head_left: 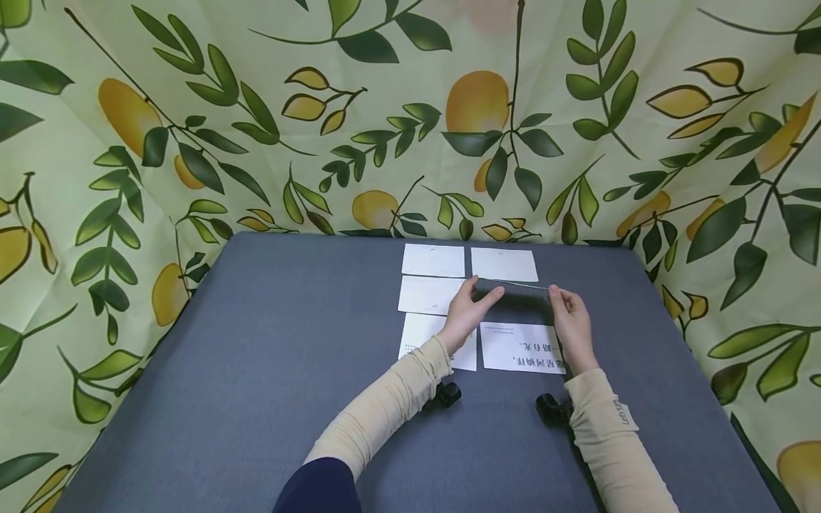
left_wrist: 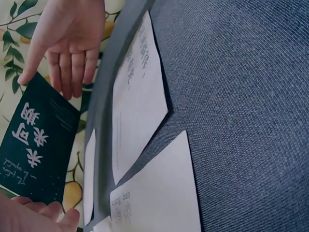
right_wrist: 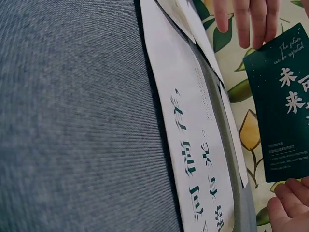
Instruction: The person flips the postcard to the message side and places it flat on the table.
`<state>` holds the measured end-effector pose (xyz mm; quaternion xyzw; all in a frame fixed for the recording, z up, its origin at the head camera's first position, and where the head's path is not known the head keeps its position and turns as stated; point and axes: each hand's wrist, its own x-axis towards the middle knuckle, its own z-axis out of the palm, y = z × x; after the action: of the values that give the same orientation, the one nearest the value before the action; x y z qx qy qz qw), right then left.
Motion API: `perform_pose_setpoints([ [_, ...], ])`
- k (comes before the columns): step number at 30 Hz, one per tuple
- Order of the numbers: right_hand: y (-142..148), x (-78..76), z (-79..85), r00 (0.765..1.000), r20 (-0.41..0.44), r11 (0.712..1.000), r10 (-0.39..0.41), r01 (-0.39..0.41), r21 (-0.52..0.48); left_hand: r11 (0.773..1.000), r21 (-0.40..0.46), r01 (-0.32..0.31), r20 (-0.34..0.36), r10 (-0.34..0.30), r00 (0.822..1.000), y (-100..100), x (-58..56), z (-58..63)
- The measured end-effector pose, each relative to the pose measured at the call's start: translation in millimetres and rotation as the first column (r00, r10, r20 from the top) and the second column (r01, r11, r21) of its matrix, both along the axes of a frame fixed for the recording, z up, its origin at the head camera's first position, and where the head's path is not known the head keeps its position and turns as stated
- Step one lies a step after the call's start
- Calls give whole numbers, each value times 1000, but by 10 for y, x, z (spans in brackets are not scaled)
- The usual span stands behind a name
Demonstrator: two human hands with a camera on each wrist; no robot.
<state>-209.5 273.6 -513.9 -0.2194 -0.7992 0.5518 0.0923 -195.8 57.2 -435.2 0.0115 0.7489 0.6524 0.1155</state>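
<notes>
Between both hands, above the table, is a dark green card (left_wrist: 41,140) with white Chinese characters and small English script. The head view catches this card (head_left: 513,283) nearly edge-on as a thin line. My left hand (head_left: 470,315) pinches its left end, and my right hand (head_left: 573,328) pinches the right end. In the right wrist view the card's printed face (right_wrist: 282,106) shows between the fingers of both hands. Just below the hands lies a white card (head_left: 522,348) with large dark characters; the right hand partly covers its edge.
More white cards lie in rows: two at the back (head_left: 432,260), one (head_left: 423,294) behind the left hand, one (head_left: 417,333) partly under the left forearm. A grey cloth (head_left: 288,370) covers the table. A leaf-patterned curtain (head_left: 398,142) hangs behind. Black wrist devices (head_left: 553,410) sit under the wrists.
</notes>
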Motion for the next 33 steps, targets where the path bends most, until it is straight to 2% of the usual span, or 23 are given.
perform_pose_setpoints([
  [6,-54,35,70,996,-83,995,-12,4,-99,999,26,-34,-36,35,999,-8,-36,-51],
  [15,-86,85,67,993,-114,992,26,-40,-120,1000,-7,-4,-56,3,998,-30,-60,-104],
  [20,-69,86,27,996,-84,997,38,-44,-64,997,-83,3,-106,-11,994,-34,-89,-143],
  [24,-37,72,-44,998,-36,998,51,-50,47,988,-155,6,-143,-28,989,-46,-124,-166],
  [28,-46,104,-8,999,-15,988,46,-43,151,972,-230,41,-143,-76,987,-56,-144,-171],
  [31,-120,185,163,999,-4,985,39,-38,168,947,-313,74,-159,-129,979,-56,-146,-166],
  [33,-181,245,294,999,18,986,42,-45,163,922,-378,85,-177,-162,971,-52,-149,-163],
])
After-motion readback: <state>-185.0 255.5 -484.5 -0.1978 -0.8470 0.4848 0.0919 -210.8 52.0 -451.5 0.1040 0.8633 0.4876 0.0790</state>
